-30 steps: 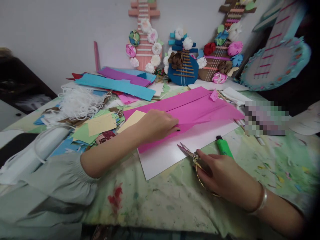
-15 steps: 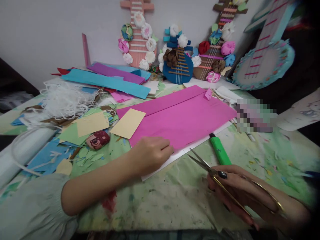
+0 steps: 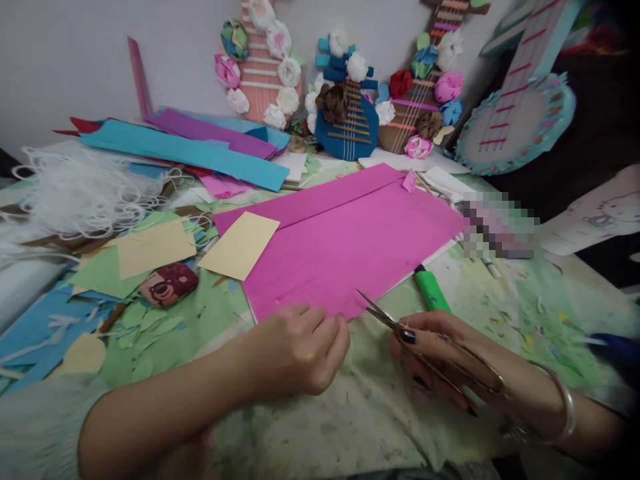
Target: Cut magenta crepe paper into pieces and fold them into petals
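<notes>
My left hand (image 3: 303, 350) is closed at the near edge of a large pink sheet of paper (image 3: 345, 233), its fingertips pinching that edge. In my right hand (image 3: 445, 360) is a pair of scissors (image 3: 383, 313) with gold handles. The blades stand only slightly apart, and their tips point left over the pink sheet's near edge. A little white paper shows from under the sheet on its right side. Beyond the scissors lies a green marker (image 3: 431, 290) with a dark tip. A pale yellow paper piece (image 3: 241, 247) rests on the sheet's left corner.
White string (image 3: 90, 190) lies tangled at the left, beside a dark red bear-printed case (image 3: 169, 285) and paper scraps. Blue and purple paper strips (image 3: 185, 150) are piled behind. Several decorated paper instruments, including a blue one (image 3: 347, 133), lean against the wall.
The view has shifted somewhat. The pink sheet's near edge has come toward me with my left hand, covering more of the white paper. The scissors have moved left, their blades closer together.
</notes>
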Motion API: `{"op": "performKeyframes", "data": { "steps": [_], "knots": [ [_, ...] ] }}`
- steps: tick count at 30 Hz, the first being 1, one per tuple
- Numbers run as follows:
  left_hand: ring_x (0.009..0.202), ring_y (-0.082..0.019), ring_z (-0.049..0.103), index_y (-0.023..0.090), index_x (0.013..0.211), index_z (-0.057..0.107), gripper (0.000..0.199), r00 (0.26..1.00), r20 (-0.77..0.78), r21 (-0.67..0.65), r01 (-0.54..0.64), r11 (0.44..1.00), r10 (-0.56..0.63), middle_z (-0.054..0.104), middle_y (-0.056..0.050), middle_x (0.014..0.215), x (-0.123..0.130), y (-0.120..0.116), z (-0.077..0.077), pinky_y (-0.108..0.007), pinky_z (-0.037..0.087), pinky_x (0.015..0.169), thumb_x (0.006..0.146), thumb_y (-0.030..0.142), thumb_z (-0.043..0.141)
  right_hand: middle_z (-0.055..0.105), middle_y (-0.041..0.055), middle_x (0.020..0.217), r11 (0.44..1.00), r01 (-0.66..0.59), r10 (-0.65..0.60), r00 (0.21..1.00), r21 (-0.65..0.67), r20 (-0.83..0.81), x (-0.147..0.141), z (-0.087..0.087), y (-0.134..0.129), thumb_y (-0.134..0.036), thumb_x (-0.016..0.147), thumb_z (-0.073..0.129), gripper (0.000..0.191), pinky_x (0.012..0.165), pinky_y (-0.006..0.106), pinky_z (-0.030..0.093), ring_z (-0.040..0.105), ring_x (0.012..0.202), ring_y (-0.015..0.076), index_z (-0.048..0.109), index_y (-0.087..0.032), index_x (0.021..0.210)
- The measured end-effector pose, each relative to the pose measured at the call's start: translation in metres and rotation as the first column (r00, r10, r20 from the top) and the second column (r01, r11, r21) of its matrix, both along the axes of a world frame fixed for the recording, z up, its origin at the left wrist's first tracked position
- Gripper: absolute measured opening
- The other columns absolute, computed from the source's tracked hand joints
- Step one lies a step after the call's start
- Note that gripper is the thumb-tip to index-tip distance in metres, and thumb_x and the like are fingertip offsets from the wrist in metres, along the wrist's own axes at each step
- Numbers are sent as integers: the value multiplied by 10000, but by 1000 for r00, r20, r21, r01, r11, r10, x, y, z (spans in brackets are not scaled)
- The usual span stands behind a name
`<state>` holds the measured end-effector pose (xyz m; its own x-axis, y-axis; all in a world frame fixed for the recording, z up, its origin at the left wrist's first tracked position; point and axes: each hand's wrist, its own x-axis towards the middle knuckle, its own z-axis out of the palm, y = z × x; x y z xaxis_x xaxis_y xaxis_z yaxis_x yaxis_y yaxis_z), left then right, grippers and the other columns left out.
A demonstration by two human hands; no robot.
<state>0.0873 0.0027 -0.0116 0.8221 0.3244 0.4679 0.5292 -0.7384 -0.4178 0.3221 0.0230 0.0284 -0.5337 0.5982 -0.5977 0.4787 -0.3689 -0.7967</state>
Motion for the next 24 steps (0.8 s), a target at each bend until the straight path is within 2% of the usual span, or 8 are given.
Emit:
{"op": "performKeyframes", "data": {
  "steps": [4, 13, 20, 24],
  "knots": [
    [482, -143, 495, 63, 888, 659, 175, 1000, 13, -26, 6, 1000, -5, 577, -49, 598, 0, 0, -2, -281, 356, 391, 811, 103, 508, 491, -34, 572, 1000, 0, 0, 1000, -2, -25, 3, -5, -1, -565, 828, 502, 413, 324, 156, 260, 368, 349, 29, 534, -161, 751],
    [470, -157, 505, 37, 900, 669, 195, 998, 37, -71, 49, 996, -47, 584, -61, 604, -1, 0, -2, -300, 353, 373, 796, 98, 516, 465, -52, 516, 998, 51, -51, 998, -23, -21, -1, -10, 3, -588, 810, 519, 470, 307, 140, 235, 339, 325, 23, 589, -134, 908],
    [476, -150, 498, 59, 910, 670, 189, 999, 40, -82, 40, 996, -37, 573, -51, 601, -1, 1, -4, -297, 363, 381, 817, 119, 517, 429, -71, 478, 998, 43, -43, 999, -36, -1, -2, -11, 7, -557, 796, 563, 413, 302, 136, 181, 290, 307, 6, 566, -144, 793],
    [479, -148, 496, 52, 926, 665, 204, 998, 45, -88, 44, 995, -40, 568, -52, 603, 0, 1, -5, -296, 351, 389, 821, 130, 509, 440, -65, 484, 999, 30, -29, 999, -35, 30, -2, -10, 8, -560, 799, 557, 418, 297, 136, 178, 287, 312, 8, 570, -142, 811]
  ]
}}
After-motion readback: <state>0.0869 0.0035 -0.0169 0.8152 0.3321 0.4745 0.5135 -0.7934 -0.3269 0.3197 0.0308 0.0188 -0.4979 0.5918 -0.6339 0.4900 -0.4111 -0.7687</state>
